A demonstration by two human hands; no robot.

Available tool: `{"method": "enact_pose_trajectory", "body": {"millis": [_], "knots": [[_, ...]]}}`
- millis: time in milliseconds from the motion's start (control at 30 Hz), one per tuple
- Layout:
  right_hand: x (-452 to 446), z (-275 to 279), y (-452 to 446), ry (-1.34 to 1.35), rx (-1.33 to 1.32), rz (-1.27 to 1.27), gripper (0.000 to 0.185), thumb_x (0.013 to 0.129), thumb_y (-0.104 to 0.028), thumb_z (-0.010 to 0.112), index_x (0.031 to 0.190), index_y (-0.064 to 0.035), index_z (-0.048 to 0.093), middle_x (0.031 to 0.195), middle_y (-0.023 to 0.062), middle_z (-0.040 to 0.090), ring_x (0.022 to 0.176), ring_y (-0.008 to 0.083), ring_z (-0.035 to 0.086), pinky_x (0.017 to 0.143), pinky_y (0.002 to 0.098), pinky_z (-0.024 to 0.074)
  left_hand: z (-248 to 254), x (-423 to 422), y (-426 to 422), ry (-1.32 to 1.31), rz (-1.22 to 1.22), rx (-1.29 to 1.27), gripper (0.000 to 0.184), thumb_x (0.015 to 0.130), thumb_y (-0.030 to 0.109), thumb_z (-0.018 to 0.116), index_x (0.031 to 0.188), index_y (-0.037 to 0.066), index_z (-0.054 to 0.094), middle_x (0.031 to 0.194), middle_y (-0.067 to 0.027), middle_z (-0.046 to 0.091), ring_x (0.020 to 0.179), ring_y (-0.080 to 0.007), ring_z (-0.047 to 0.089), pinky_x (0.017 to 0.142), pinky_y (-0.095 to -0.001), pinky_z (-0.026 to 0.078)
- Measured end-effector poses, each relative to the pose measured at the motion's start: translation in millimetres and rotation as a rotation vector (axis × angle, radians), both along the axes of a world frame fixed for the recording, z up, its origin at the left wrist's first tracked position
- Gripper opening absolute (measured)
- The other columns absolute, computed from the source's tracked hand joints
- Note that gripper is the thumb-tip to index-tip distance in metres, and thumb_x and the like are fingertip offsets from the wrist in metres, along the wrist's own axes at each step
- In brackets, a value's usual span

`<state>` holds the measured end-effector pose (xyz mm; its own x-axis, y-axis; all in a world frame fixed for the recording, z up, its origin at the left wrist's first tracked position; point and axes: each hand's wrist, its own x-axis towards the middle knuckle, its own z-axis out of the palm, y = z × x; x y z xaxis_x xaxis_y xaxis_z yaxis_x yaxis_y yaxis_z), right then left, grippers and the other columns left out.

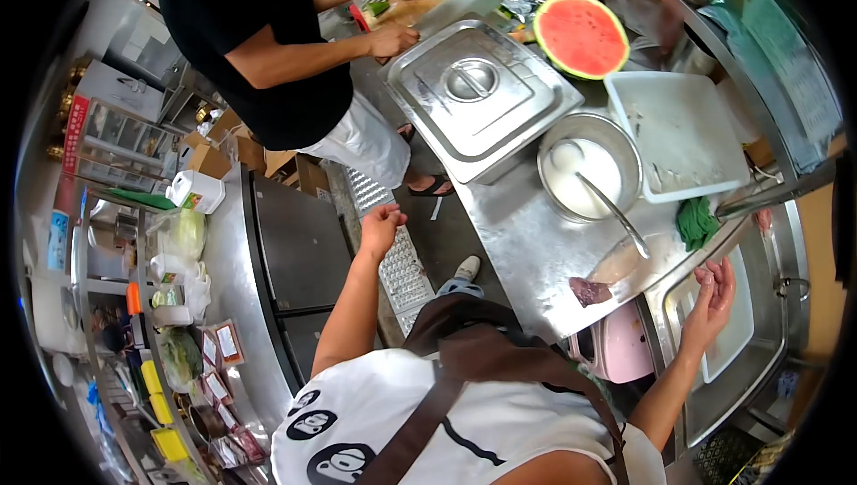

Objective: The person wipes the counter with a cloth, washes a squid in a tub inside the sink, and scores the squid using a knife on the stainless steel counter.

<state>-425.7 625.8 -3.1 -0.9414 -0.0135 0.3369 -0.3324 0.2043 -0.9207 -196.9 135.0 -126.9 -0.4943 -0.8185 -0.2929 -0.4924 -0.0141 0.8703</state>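
My left hand is held out over the aisle, fingers loosely bent and apart, with nothing visible in it. My right hand is above the sink, close to the counter's edge, its fingers loosely extended and empty. Nearest to it on the counter lie a crumpled green cloth and a piece of raw meat beside a wet smear. A steel pot of white liquid stands further in, with a ladle leaning on its rim. A white plastic tray is beside the pot.
A lidded steel pan and a halved watermelon sit on the counter. A co-worker in a black shirt stands at its far end, hands at a cutting board. Behind my left arm is another counter with bagged vegetables. A pink container is below.
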Motion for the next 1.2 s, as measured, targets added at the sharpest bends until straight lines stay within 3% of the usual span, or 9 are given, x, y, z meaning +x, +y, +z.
{"method": "enact_pose_trajectory", "body": {"millis": [100, 367, 467, 567, 667, 733, 967, 1033, 1200], "knots": [[15, -1, -14, -0.029, 0.24, 0.0, 0.033, 0.093, -0.012, 0.05, 0.121, 0.0036, 0.048, 0.104, 0.0122, 0.058, 0.088, 0.016, 0.058, 0.081, 0.0286, 0.0459, -10, -18, -24, 0.036, -0.019, 0.107, 0.014, 0.087, 0.01, 0.055, 0.09, -0.003, 0.061, 0.075, -0.0067, 0.064, 0.065, -0.012, 0.06, 0.061, -0.0241, 0.047], [49, 4, -48, -0.147, 0.297, -0.07, 0.03, 0.093, -0.013, 0.049, 0.117, 0.0049, 0.051, 0.095, 0.0105, 0.059, 0.083, 0.014, 0.057, 0.079, 0.0271, 0.0459, -47, -24, -55, -0.1, -0.134, 0.116, 0.021, 0.087, 0.018, 0.055, 0.084, -0.002, 0.063, 0.069, -0.009, 0.065, 0.063, -0.0134, 0.061, 0.06, -0.0268, 0.048], [60, -4, -55, -0.052, 0.305, -0.128, 0.023, 0.093, -0.014, 0.05, 0.104, 0.0046, 0.057, 0.087, 0.0097, 0.061, 0.073, 0.013, 0.058, 0.069, 0.0267, 0.0468, -50, -20, -61, -0.099, -0.137, 0.107, 0.024, 0.087, 0.019, 0.055, 0.083, -0.002, 0.064, 0.069, -0.0089, 0.065, 0.063, -0.0144, 0.061, 0.061, -0.0273, 0.047], [72, -11, -49, -0.18, 0.266, -0.151, 0.021, 0.093, -0.015, 0.049, 0.085, 0.0011, 0.059, 0.063, 0.0031, 0.053, 0.053, 0.0068, 0.047, 0.051, 0.0207, 0.0374, -64, -14, -74, -0.123, -0.224, 0.068, 0.024, 0.087, 0.019, 0.054, 0.087, -0.004, 0.064, 0.071, -0.0083, 0.065, 0.065, -0.0151, 0.061, 0.062, -0.0273, 0.048], [84, -7, -46, -0.243, 0.291, -0.193, 0.019, 0.093, -0.016, 0.051, 0.089, 0.0003, 0.06, 0.066, 0.003, 0.053, 0.052, 0.0047, 0.045, 0.048, 0.0182, 0.0357, -65, -12, -74, -0.209, -0.341, 0.024, 0.021, 0.087, 0.014, 0.056, 0.094, -0.004, 0.063, 0.076, -0.0069, 0.065, 0.07, -0.0148, 0.061, 0.066, -0.0273, 0.048], [89, -12, -42, -0.219, 0.254, -0.206, 0.018, 0.092, -0.016, 0.051, 0.093, 0.0004, 0.059, 0.068, 0.0029, 0.054, 0.054, 0.0042, 0.045, 0.048, 0.0175, 0.0356, -65, -7, -66, -0.111, -0.304, -0.025, 0.019, 0.081, 0.015, 0.061, 0.092, 0.0, 0.064, 0.081, -0.0088, 0.066, 0.074, -0.0161, 0.061, 0.069, -0.0292, 0.048], [91, -8, -39, -0.219, 0.12, -0.238, 0.024, 0.093, -0.017, 0.051, 0.109, 0.0007, 0.054, 0.07, 0.0011, 0.051, 0.059, 0.004, 0.046, 0.049, 0.0166, 0.0354, -42, -55, -106, 0.184, -0.083, -0.139, 0.021, 0.084, 0.008, 0.059, 0.102, -0.001, 0.059, 0.088, -0.0093, 0.064, 0.078, -0.0159, 0.061, 0.071, -0.0274, 0.049], [91, -11, -40, -0.2, 0.158, -0.214, 0.023, 0.093, -0.017, 0.051, 0.108, 0.0009, 0.055, 0.069, 0.0009, 0.05, 0.058, 0.0044, 0.045, 0.049, 0.0171, 0.0351, -38, -83, -134, 0.339, -0.023, 0.025, 0.018, 0.087, 0.007, 0.056, 0.103, -0.001, 0.059, 0.086, -0.0068, 0.063, 0.076, -0.0136, 0.06, 0.066, -0.0246, 0.049], [97, -20, -59, -0.209, 0.362, -0.191, 0.021, 0.094, -0.017, 0.049, 0.101, 0.0008, 0.056, 0.064, 0.0006, 0.047, 0.052, 0.0052, 0.041, 0.045, 0.019, 0.0334, -34, -158, -187, 0.655, 0.032, -0.016, 0.016, 0.089, 0.008, 0.054, 0.102, 0.0, 0.059, 0.084, -0.0039, 0.062, 0.075, -0.011, 0.059, 0.063, -0.0229, 0.048]]}}
